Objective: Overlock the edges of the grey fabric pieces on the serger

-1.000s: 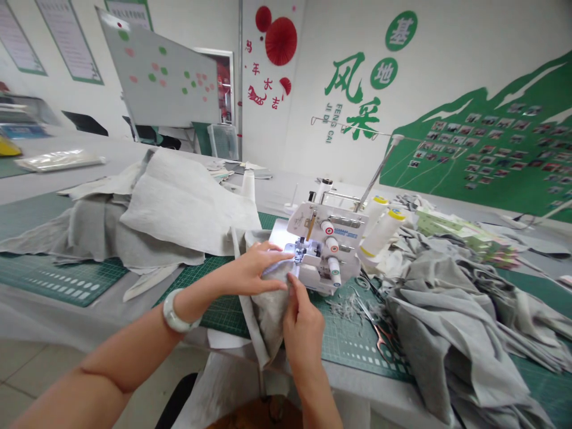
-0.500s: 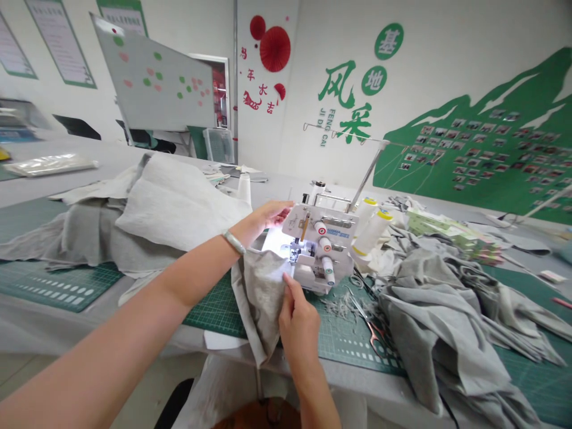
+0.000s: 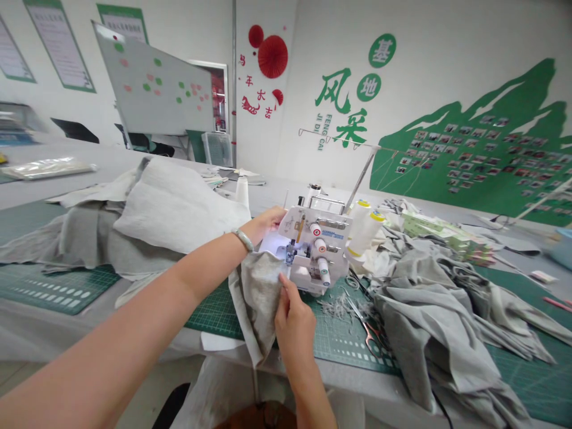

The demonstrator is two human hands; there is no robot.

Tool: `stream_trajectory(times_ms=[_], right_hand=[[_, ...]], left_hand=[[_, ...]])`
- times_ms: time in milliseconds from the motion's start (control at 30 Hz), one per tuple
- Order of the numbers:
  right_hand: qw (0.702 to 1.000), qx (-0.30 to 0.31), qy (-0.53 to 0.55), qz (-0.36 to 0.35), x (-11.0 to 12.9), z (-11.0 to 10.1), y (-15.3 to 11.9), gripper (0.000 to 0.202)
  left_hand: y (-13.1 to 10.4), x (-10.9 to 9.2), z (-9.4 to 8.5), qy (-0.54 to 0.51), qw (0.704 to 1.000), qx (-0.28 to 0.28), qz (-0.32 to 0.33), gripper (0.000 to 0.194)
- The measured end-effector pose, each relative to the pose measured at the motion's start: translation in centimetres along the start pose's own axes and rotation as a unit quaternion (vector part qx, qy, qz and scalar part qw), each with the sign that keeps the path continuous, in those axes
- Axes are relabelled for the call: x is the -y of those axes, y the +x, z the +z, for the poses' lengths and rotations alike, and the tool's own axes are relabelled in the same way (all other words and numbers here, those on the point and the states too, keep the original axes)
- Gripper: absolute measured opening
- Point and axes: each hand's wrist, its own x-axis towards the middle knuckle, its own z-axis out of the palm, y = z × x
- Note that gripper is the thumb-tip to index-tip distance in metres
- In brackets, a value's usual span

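A white overlock sewing machine (image 3: 308,250) with its lamp lit stands on a green cutting mat (image 3: 214,313). A grey piece of fabric (image 3: 257,298) lies at its needle area and hangs down toward the table's front edge. My right hand (image 3: 295,322) pinches the edge of this fabric just in front of the machine, thumb and index finger pressed together. My left hand (image 3: 270,219) reaches past the fabric to the machine's upper left side. Its fingertips are hidden behind the machine body, so their grip does not show.
Scissors (image 3: 361,325) and thread scraps (image 3: 335,305) lie right of the machine. A heap of grey fabric (image 3: 429,322) fills the right side, more cloth (image 3: 174,202) the left. Thread cones (image 3: 366,229) stand behind the machine, under a thread stand (image 3: 361,176).
The view has shifted slightly, so the scene sits a little further left. My left hand's fingers have gone further behind the machine's edge. My right hand stays on the fabric.
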Motion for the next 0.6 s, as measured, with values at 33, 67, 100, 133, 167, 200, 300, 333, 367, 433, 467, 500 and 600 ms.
stream_trajectory(times_ms=[33, 67, 100, 133, 167, 200, 300, 333, 367, 433, 467, 500, 600], right_hand=[[1.000, 0.001, 0.001, 0.001, 0.0, 0.0, 0.0, 0.041], [1.000, 0.002, 0.003, 0.003, 0.0, 0.0, 0.0, 0.041], [1.000, 0.003, 0.006, 0.005, 0.0, 0.0, 0.0, 0.041], [1.000, 0.004, 0.009, 0.008, -0.1, 0.0, 0.0, 0.041], [1.000, 0.005, 0.012, 0.010, -0.1, 0.0, -0.1, 0.041], [1.000, 0.005, 0.015, 0.012, -0.1, 0.0, -0.1, 0.040], [1.000, 0.010, 0.019, 0.016, -0.1, 0.0, -0.2, 0.040], [1.000, 0.011, 0.021, 0.018, -0.1, 0.0, -0.2, 0.040], [1.000, 0.012, 0.022, 0.019, 0.0, 0.0, -0.2, 0.040], [0.999, 0.014, 0.022, 0.021, 0.1, -0.1, -0.2, 0.040], [0.999, 0.013, 0.023, 0.021, 0.1, -0.1, -0.2, 0.040], [0.999, 0.013, 0.022, 0.021, 0.2, -0.1, -0.2, 0.040], [1.000, 0.017, 0.016, 0.021, 0.3, -0.1, -0.2, 0.040]], left_hand=[[0.3, -0.3, -0.2, 0.017, 1.000, -0.025, 0.002, 0.021], [0.5, -0.7, -0.4, 0.035, 0.998, -0.058, 0.009, 0.022], [0.3, -1.0, -0.7, 0.050, 0.994, -0.095, 0.020, 0.022], [-0.4, -1.2, -1.0, 0.059, 0.989, -0.135, 0.035, 0.021], [-1.4, -1.1, -1.3, 0.072, 0.979, -0.179, 0.065, 0.018], [-2.9, -0.9, -1.4, 0.087, 0.967, -0.217, 0.099, 0.014], [-8.4, 1.1, -1.0, 0.228, 0.876, -0.284, 0.318, 0.005], [-10.1, 2.0, -0.7, 0.292, 0.849, -0.224, 0.379, 0.006], [-11.4, 3.0, -0.4, 0.356, 0.825, -0.149, 0.414, 0.008], [-12.7, 4.5, 0.1, 0.449, 0.800, -0.039, 0.397, 0.013], [-12.9, 5.1, 0.2, 0.471, 0.800, -0.010, 0.373, 0.015], [-12.8, 5.6, 0.2, 0.478, 0.806, 0.000, 0.349, 0.016], [-11.9, 6.5, -0.1, 0.466, 0.823, -0.005, 0.324, 0.018]])
